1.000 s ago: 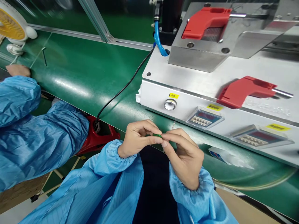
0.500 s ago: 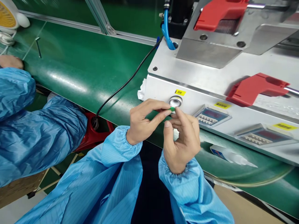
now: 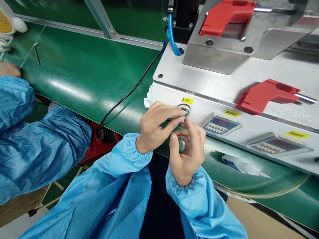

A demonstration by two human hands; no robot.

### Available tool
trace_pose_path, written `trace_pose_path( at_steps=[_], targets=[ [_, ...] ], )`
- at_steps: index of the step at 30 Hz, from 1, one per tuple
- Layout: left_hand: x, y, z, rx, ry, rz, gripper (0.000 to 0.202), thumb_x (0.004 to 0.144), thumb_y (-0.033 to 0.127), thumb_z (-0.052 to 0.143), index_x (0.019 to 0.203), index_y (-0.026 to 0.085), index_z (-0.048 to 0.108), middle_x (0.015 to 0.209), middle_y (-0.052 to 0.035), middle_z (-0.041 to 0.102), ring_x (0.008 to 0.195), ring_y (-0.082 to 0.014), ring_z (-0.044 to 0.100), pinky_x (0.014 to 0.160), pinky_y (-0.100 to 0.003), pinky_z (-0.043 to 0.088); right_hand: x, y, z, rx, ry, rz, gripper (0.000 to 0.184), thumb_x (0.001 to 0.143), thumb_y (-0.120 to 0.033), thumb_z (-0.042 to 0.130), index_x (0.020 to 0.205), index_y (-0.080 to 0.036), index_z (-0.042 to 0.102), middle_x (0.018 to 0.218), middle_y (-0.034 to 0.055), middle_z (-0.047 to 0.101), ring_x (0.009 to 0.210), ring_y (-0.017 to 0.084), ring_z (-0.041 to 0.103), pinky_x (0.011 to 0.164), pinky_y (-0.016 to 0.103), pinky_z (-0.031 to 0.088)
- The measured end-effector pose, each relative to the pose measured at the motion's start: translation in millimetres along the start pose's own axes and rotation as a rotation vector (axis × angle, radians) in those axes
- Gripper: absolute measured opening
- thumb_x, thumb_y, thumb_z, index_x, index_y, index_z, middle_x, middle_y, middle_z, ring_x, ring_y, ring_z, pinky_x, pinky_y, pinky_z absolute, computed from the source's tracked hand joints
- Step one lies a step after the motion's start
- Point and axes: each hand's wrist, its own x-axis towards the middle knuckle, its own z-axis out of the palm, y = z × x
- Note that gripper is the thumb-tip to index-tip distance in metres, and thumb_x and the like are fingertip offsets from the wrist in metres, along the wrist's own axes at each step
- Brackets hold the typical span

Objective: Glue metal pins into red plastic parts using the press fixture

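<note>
My left hand [image 3: 156,127] pinches a small green ring [image 3: 185,114] between thumb and forefinger, right in front of the round metal button [image 3: 183,107] on the grey machine's front panel [image 3: 249,116]. My right hand [image 3: 185,151] is curled just below, its fingertips meeting the left hand's at the green piece. Both wrists wear blue smock cuffs.
The machine carries two red clamp handles [image 3: 264,94], two small display units [image 3: 220,123] and yellow labels. A black cable [image 3: 129,93] crosses the green conveyor belt [image 3: 82,79]. A small white glue bottle [image 3: 243,166] lies by the machine. Another person's blue sleeve [image 3: 30,139] is at left.
Both hands have risen from near my lap to the machine's front, carrying the green ring up to the round button. The view shifted slightly.
</note>
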Motion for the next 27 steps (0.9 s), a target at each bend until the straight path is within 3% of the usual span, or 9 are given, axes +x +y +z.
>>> trace_pose_path(
  at_steps=[9,14,17,27],
  targets=[
    [-0.4,3.8,2.6,0.04,0.044,0.037,0.007,0.102,0.021,0.068,0.101,0.022,0.074,0.091,-0.0029,0.076,0.087,-0.0186,0.07,0.081,-0.035,0.058,-0.2,-1.3,-0.7,0.033,0.002,0.02,0.044,0.103,-0.02,0.059,0.146,-0.023,0.061,0.127,0.0128,0.059,0.089,0.018,0.067,0.079,0.035,0.065],
    [-3.3,-1.9,7.8,0.083,0.133,-0.004,0.011,0.101,0.031,0.071,0.099,0.022,0.077,0.101,-0.0053,0.063,0.088,-0.0172,0.065,0.076,-0.032,0.059,2.0,-2.9,-2.0,0.036,-0.005,0.011,0.044,0.102,-0.018,0.059,0.146,-0.024,0.061,0.125,0.012,0.059,0.086,0.016,0.067,0.08,0.033,0.065],
    [-4.4,-7.3,9.8,0.047,0.158,0.036,0.008,0.1,0.028,0.073,0.102,0.022,0.077,0.1,-0.004,0.059,0.086,-0.0157,0.064,0.074,-0.029,0.059,3.5,-2.2,-2.2,0.04,0.001,-0.005,0.047,0.102,-0.016,0.059,0.148,-0.025,0.059,0.127,0.0117,0.06,0.085,0.015,0.067,0.08,0.032,0.064],
    [-8.2,-12.7,11.7,0.138,0.138,0.166,0.017,0.103,0.021,0.069,0.118,0.023,0.076,0.098,-0.0028,0.066,0.083,-0.0127,0.066,0.076,-0.024,0.057,4.2,-0.4,-1.6,-0.02,-0.039,-0.06,0.056,0.102,-0.016,0.058,0.157,-0.025,0.052,0.128,0.0116,0.061,0.085,0.015,0.065,0.078,0.033,0.064]
  ],
)
